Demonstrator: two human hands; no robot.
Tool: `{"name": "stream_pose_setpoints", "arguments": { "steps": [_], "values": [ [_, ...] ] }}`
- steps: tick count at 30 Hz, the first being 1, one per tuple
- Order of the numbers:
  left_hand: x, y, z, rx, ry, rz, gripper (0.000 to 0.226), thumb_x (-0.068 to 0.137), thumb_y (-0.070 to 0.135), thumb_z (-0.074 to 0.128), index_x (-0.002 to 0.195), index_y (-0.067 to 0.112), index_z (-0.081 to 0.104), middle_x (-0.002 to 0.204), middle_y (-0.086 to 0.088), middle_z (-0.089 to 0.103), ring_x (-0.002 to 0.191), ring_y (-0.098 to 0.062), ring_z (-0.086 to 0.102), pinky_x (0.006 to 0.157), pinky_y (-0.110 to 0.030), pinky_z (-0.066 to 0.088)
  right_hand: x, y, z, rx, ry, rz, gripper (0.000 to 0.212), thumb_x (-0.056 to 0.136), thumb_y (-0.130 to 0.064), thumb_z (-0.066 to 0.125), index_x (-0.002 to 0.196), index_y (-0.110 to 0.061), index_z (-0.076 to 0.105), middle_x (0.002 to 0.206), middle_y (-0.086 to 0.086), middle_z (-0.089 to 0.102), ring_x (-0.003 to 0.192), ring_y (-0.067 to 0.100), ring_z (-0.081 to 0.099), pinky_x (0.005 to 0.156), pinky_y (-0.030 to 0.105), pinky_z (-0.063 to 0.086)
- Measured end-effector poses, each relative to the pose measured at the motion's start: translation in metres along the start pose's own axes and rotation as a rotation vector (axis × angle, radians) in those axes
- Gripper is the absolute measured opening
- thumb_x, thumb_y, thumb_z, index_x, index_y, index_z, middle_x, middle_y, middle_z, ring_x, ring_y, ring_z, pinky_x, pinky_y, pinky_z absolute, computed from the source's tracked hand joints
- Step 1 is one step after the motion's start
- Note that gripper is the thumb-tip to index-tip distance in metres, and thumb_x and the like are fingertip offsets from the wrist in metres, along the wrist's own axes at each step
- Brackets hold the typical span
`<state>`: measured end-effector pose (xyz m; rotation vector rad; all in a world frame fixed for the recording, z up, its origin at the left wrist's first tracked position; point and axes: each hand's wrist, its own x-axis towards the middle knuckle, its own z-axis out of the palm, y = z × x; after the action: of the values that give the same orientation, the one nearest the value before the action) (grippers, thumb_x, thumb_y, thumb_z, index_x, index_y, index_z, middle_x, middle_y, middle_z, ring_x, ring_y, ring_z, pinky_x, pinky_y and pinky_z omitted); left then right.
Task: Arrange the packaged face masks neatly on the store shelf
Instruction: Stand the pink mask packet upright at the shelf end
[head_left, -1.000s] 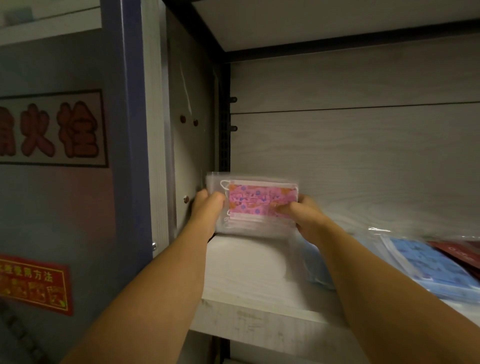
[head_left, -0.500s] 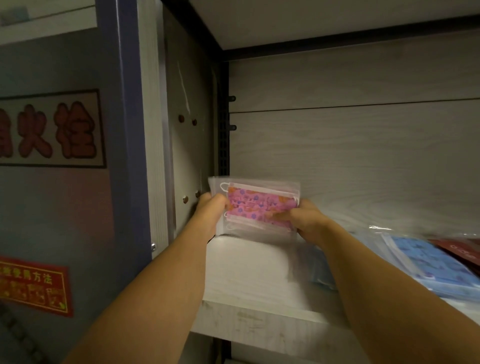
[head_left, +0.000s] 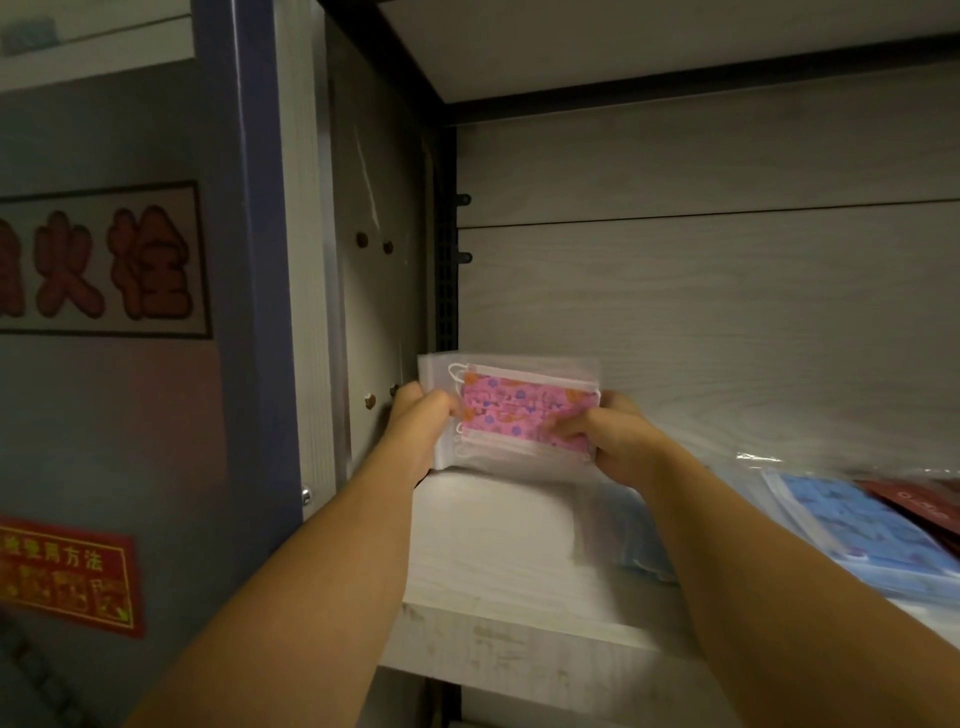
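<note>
A clear packet of pink patterned face masks (head_left: 524, 405) stands upright at the back left corner of the pale wooden shelf (head_left: 493, 561). My left hand (head_left: 418, 421) grips its left edge and my right hand (head_left: 610, 436) grips its lower right corner. The packet leans slightly and its bottom edge rests on or just above the shelf board. A blue patterned mask packet (head_left: 852, 525) lies flat on the shelf at the right. Another bluish packet (head_left: 634, 535) is partly hidden behind my right forearm.
A dark red packet (head_left: 924, 501) lies at the far right edge. The shelf's left side wall (head_left: 374, 291) and back panel (head_left: 701, 312) close the corner. Another board (head_left: 649, 36) runs overhead. A grey cabinet with red signs (head_left: 93, 270) stands to the left.
The pink packet has tilted a little and shifted slightly within my two hands, staying in the back left corner. Both hands keep their hold.
</note>
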<state>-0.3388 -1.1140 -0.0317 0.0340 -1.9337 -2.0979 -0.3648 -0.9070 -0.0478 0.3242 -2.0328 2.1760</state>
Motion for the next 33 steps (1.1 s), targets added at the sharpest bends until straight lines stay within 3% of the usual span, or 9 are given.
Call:
{"name": "stream_pose_setpoints", "arguments": {
  "steps": [2,7,11,15,21,23,26,33],
  "values": [
    [0.0009,-0.0008,-0.0007,0.016,0.01,0.005,0.051,0.076,-0.007,0.06,0.124,0.009,0.056,0.103,-0.016,0.068,0.087,-0.033,0.068,0.058,-0.035,0.056,0.0,-0.0003,-0.0025,-0.004,0.01,-0.008,0.037,0.072,0.021,0.07,0.107,0.011,0.069,0.103,0.023,0.073,0.096,0.036,0.071,0.087,0.043,0.058],
    [-0.0013,-0.0021,-0.0012,0.084,0.005,-0.032,0.034,0.079,-0.006,0.057,0.11,0.009,0.061,0.098,-0.015,0.068,0.086,-0.032,0.067,0.072,-0.041,0.058,-0.001,0.0033,-0.0037,-0.065,-0.01,0.102,0.04,0.068,0.018,0.074,0.106,0.008,0.07,0.099,0.023,0.075,0.096,0.039,0.072,0.09,0.054,0.057],
    [0.0018,-0.0037,0.0005,0.087,-0.003,-0.038,0.04,0.081,-0.01,0.056,0.116,0.008,0.06,0.101,-0.015,0.068,0.085,-0.032,0.068,0.069,-0.04,0.059,0.0005,0.0038,0.0005,-0.05,-0.002,0.061,0.039,0.069,0.03,0.062,0.102,0.011,0.069,0.108,0.027,0.071,0.102,0.041,0.069,0.097,0.055,0.053],
    [0.0038,-0.0018,0.0002,0.027,0.016,0.001,0.044,0.083,-0.01,0.054,0.121,0.012,0.059,0.104,-0.015,0.069,0.088,-0.033,0.069,0.064,-0.039,0.059,0.0031,0.0021,-0.0003,-0.027,0.012,0.016,0.043,0.065,0.027,0.065,0.105,0.01,0.069,0.104,0.025,0.073,0.099,0.04,0.071,0.096,0.055,0.054],
    [0.0023,-0.0032,-0.0023,0.117,0.038,-0.024,0.039,0.078,-0.007,0.053,0.112,0.008,0.062,0.1,-0.018,0.068,0.087,-0.035,0.068,0.084,-0.053,0.059,0.0007,0.0057,-0.0016,-0.07,-0.002,0.076,0.053,0.051,0.013,0.073,0.104,0.006,0.072,0.1,0.022,0.075,0.096,0.039,0.072,0.094,0.06,0.054],
    [0.0044,-0.0042,-0.0029,0.126,0.031,-0.023,0.041,0.078,-0.009,0.053,0.114,0.007,0.062,0.1,-0.017,0.068,0.087,-0.035,0.068,0.081,-0.052,0.06,-0.0003,0.0033,-0.0009,-0.068,0.014,0.067,0.045,0.06,0.021,0.068,0.103,0.009,0.07,0.101,0.022,0.075,0.096,0.039,0.072,0.094,0.058,0.054],
    [0.0059,-0.0057,-0.0032,0.087,0.034,-0.018,0.041,0.08,-0.011,0.054,0.115,0.009,0.06,0.098,-0.015,0.068,0.084,-0.033,0.068,0.066,-0.04,0.059,0.0002,0.0014,0.0004,-0.059,0.018,0.038,0.045,0.067,0.03,0.057,0.107,0.012,0.067,0.105,0.025,0.073,0.099,0.039,0.071,0.095,0.055,0.054],
    [0.0028,-0.0033,-0.0016,0.06,0.065,0.005,0.033,0.083,-0.012,0.05,0.104,0.013,0.054,0.086,-0.009,0.061,0.071,-0.024,0.06,0.055,-0.027,0.046,-0.0024,-0.0009,-0.0014,-0.061,0.05,0.004,0.043,0.07,0.023,0.065,0.11,0.007,0.068,0.107,0.025,0.072,0.104,0.041,0.069,0.094,0.052,0.054]
  ]
}}
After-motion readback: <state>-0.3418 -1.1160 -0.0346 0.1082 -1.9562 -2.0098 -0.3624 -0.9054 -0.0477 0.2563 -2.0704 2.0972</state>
